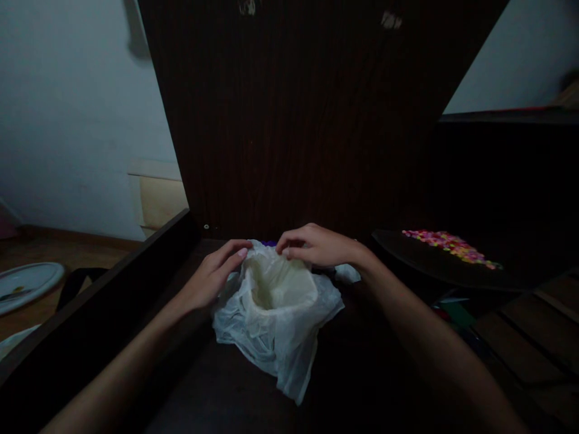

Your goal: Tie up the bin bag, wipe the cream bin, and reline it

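A thin, filmy white bag (289,328) sits on a dark wooden surface (194,386), its mouth spread into a rounded square, crumpled folds drooping outside. The left hand (212,274) and right hand (319,244) touch its far edge, fingers curled — whether pinching, I cannot tell.
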Tool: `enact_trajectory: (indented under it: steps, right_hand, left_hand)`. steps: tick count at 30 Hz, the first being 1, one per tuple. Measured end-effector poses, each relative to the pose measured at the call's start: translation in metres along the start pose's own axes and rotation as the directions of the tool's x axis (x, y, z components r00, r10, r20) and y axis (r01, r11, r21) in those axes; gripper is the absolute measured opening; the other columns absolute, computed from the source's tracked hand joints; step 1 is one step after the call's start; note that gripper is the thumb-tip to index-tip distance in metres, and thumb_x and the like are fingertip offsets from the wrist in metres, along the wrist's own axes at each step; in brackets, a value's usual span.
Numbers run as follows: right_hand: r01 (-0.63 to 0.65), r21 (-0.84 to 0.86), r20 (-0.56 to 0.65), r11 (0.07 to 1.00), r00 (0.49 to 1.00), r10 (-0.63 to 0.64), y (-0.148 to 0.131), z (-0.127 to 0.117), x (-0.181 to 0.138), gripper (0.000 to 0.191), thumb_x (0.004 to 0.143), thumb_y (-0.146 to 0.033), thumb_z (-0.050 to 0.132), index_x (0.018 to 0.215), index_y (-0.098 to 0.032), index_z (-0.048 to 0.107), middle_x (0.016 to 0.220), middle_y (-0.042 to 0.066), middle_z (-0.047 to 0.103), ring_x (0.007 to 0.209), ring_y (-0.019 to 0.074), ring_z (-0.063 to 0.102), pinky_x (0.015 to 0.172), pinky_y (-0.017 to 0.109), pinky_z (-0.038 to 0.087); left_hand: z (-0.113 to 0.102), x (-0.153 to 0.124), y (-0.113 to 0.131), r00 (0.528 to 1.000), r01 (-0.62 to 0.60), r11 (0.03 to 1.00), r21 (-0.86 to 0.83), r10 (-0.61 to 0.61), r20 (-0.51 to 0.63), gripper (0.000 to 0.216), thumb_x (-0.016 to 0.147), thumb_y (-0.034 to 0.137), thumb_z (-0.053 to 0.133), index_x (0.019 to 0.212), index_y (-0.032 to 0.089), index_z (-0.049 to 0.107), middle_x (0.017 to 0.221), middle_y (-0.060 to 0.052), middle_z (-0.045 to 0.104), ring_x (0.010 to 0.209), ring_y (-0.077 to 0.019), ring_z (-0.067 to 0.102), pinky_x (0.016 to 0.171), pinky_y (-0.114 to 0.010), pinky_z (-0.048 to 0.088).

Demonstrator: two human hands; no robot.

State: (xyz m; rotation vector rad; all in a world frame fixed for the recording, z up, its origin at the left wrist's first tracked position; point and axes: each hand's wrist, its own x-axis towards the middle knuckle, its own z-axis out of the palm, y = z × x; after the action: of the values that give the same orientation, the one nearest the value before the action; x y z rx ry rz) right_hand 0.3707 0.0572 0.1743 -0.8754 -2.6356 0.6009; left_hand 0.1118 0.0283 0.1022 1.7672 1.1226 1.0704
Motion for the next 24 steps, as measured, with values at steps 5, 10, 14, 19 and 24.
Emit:
enact_trajectory:
  steps: [5, 10, 14, 19, 24]
  right_hand:
    - [-0.192, 0.236, -0.362, 0.953, 0.892, 0.27, 0.041, 0.026, -0.003, 0.019, 0.086, -0.015, 0.065, 0.1, -0.017, 0.077, 0.091, 0.005, 0.078, 0.075, 0.0162, 0.067, 0.07, 0.028, 0.047]
    - [-0.175, 0.363, -0.428, 0.915, 0.841, 0.331, 0.061, 0.042, 0.001, 0.016, 0.088, -0.021, 0.063, 0.093, -0.018, 0.078, 0.095, 0.007, 0.079, 0.088, 0.0189, 0.071, 0.081, 0.031, 0.052]
    - [-0.162, 0.436, -0.422, 0.885, 0.832, 0.36, 0.064, 0.046, 0.001, 0.014, 0.085, -0.021, 0.065, 0.091, -0.018, 0.078, 0.096, 0.007, 0.079, 0.091, 0.0191, 0.072, 0.085, 0.032, 0.053]
    - [-0.188, 0.474, -0.389, 0.86, 0.832, 0.396, 0.067, 0.059, 0.0, 0.014, 0.082, -0.018, 0.065, 0.089, -0.016, 0.077, 0.09, 0.007, 0.078, 0.084, 0.0189, 0.07, 0.078, 0.033, 0.054]
    - [-0.213, 0.483, -0.405, 0.849, 0.806, 0.432, 0.071, 0.069, -0.003, 0.016, 0.084, -0.02, 0.062, 0.09, -0.016, 0.075, 0.091, 0.007, 0.077, 0.082, 0.0178, 0.068, 0.077, 0.032, 0.053]
  left_hand:
    - [0.014, 0.021, -0.022, 0.98, 0.196, 0.933, -0.301, -0.173, 0.101, 0.056, 0.078, 0.056, 0.074, 0.122, 0.022, 0.07, 0.126, -0.01, 0.072, 0.11, -0.0295, 0.067, 0.092, -0.039, 0.051]
    - [0.019, 0.018, -0.026, 0.97, 0.229, 0.898, -0.376, -0.181, 0.16, 0.053, 0.075, 0.057, 0.077, 0.114, 0.02, 0.073, 0.115, -0.008, 0.075, 0.107, -0.0288, 0.067, 0.091, -0.037, 0.05]
    - [0.018, 0.012, -0.026, 0.972, 0.226, 0.906, -0.359, -0.185, 0.145, 0.05, 0.077, 0.058, 0.073, 0.108, 0.018, 0.072, 0.107, -0.008, 0.075, 0.101, -0.0287, 0.068, 0.087, -0.036, 0.051]
    - [0.017, 0.005, -0.026, 0.975, 0.207, 0.933, -0.295, -0.174, 0.135, 0.033, 0.08, 0.05, 0.07, 0.089, 0.019, 0.069, 0.09, -0.004, 0.072, 0.087, -0.0222, 0.067, 0.081, -0.033, 0.052]
    - [0.015, -0.003, -0.029, 0.984, 0.174, 0.956, -0.235, -0.16, 0.078, 0.028, 0.077, 0.047, 0.073, 0.08, 0.02, 0.065, 0.079, -0.001, 0.067, 0.074, -0.0174, 0.062, 0.071, -0.028, 0.05]
